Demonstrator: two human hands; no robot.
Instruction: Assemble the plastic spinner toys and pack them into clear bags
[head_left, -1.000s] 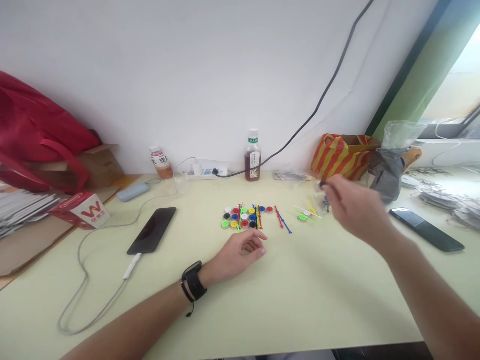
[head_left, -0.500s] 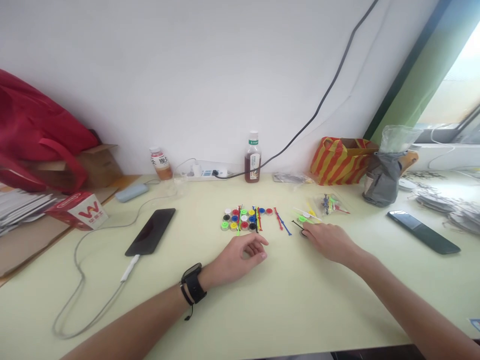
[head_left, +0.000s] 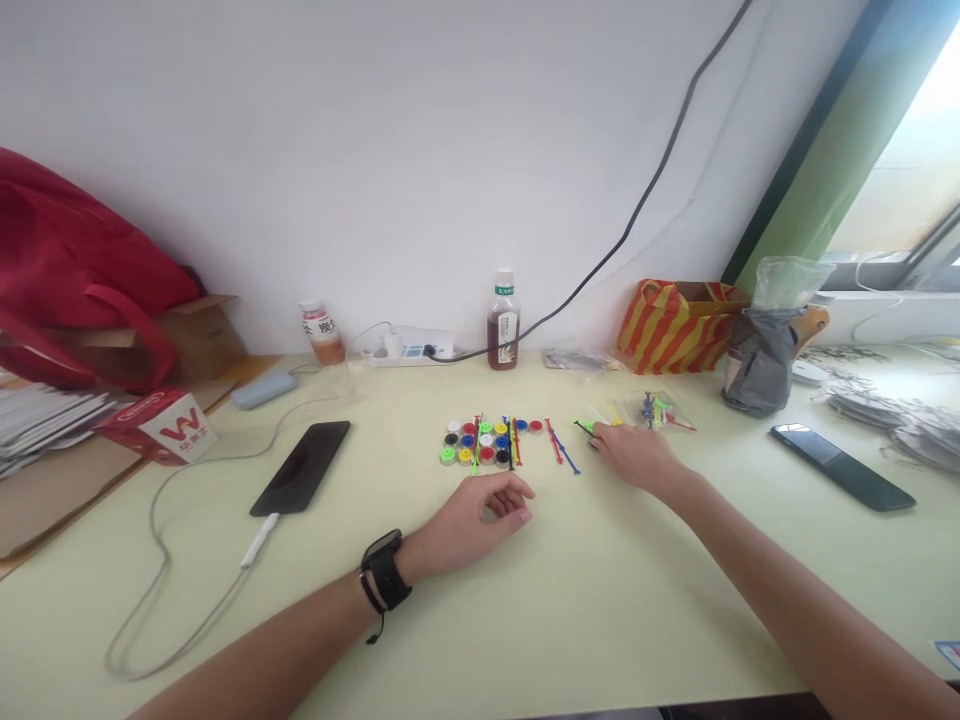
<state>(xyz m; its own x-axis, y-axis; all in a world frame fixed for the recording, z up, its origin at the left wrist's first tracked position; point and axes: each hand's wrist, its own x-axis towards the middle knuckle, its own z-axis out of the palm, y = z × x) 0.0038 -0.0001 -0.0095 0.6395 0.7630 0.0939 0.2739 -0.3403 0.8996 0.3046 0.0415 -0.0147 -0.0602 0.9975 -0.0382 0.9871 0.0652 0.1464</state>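
My right hand (head_left: 634, 455) is pinched on a thin black plastic stick (head_left: 583, 428), whose end pokes out to the left. Its fingertips hide whatever else is under them. My left hand (head_left: 480, 515), with a black watch at the wrist, rests on the table. Its fingers are loosely curled, thumb apart, and nothing is in them. Just beyond it, rows of small coloured discs (head_left: 487, 441) sit close together, with several sticks lying across them. To their right lie a red stick (head_left: 553, 440) and a blue stick (head_left: 570, 458).
A plastic bag of coloured pieces (head_left: 658, 410) lies behind my right hand. Phones lie at left (head_left: 301, 468) and right (head_left: 841, 468). A dark drink bottle (head_left: 503, 325), a power strip (head_left: 420, 350) and a striped bag (head_left: 667, 325) stand along the wall.
My right hand has moved slightly away from me and to the left, carrying the black stick along. My left hand stays in place.
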